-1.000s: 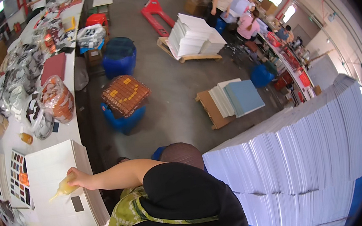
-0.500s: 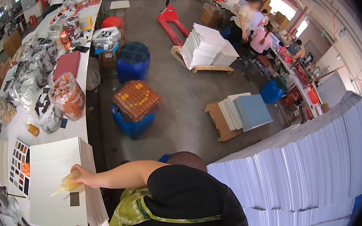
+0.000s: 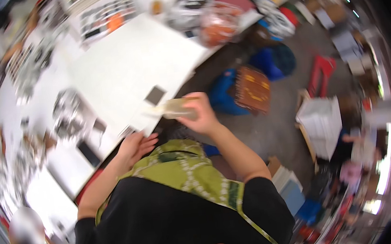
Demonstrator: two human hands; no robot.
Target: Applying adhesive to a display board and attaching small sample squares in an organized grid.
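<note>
Bottle (image 3: pixel 178 109) points toward white sheets (image 3: pixel 136 63) on cluttered table (image 3: pixel 34 104), grey floor (image 3: pixel 255 137) beyond.

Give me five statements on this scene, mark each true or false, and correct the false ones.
1. The right hand holds a squeeze bottle. True.
2. The squeeze bottle stands upright. False: it is tipped over, its nozzle pointing toward the white sheet.
3. A dark square lies on the white sheet. True.
4. The left hand is gripping the dark square. False: the left hand is apart from it, fingers extended.
5. A brown pad with yellow marks is on a blue stool. True.
</note>
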